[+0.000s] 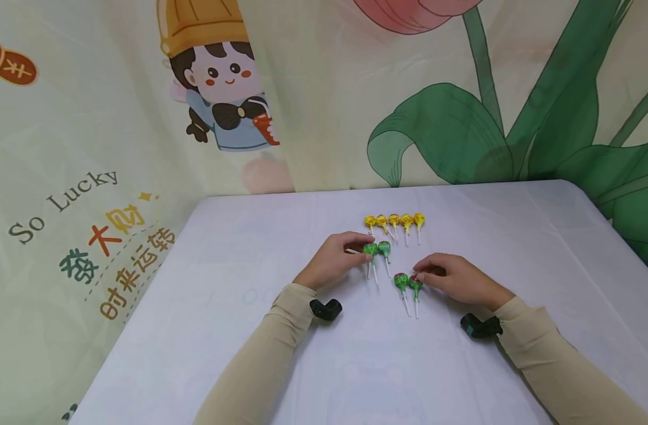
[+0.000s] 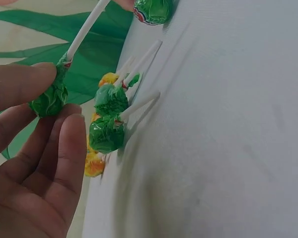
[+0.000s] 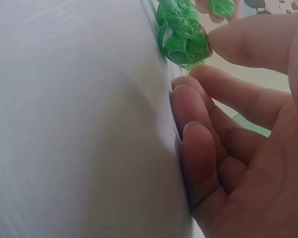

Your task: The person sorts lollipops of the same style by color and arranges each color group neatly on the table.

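My left hand (image 1: 335,258) pinches a green-wrapped lollipop (image 2: 50,100) between thumb and fingers, lifted off the table with its white stick sticking out. Beside and beneath it two more green lollipops (image 2: 108,133) lie on the cloth, partly hidden by the hand in the head view. My right hand (image 1: 453,277) has its thumb and index finger at the head of another green lollipop (image 3: 184,37), which rests on the table. Its other fingers curl against the tabletop. Just left of that one lies a further green lollipop (image 1: 401,281), with its stick towards me.
A row of several yellow lollipops (image 1: 394,220) lies behind the green ones, sticks towards me. All rest on a white-covered table (image 1: 249,248). A printed cloth backdrop (image 1: 324,118) hangs behind the table and along its left side.
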`<move>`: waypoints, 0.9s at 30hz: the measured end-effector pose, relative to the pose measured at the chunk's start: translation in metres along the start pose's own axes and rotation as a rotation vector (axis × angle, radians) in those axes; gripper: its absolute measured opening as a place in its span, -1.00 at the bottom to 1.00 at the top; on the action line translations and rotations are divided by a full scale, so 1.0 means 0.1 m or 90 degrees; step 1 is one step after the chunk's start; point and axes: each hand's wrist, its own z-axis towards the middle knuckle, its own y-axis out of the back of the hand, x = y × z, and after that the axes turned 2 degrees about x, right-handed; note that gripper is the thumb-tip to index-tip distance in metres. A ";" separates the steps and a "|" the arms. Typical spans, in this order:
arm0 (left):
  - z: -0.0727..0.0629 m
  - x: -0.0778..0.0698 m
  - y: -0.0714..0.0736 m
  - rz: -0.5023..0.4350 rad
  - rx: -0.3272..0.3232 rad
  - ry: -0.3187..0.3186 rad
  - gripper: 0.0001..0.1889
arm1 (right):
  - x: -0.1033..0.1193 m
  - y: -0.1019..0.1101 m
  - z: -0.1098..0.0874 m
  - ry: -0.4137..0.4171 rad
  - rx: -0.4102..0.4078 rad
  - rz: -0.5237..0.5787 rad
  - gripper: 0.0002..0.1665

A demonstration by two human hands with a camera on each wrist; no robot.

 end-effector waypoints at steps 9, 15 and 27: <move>0.16 -0.13 -0.05 0.065 0.000 -0.033 -0.59 | -0.02 0.00 0.01 0.003 0.003 -0.004 -0.65; 0.26 -0.21 -0.12 0.088 0.002 -0.034 -0.61 | -0.02 0.01 0.01 0.002 0.000 0.000 -0.64; 0.42 -0.19 -0.18 0.108 -0.008 -0.032 -0.61 | -0.04 0.00 0.03 0.024 -0.005 0.003 -0.67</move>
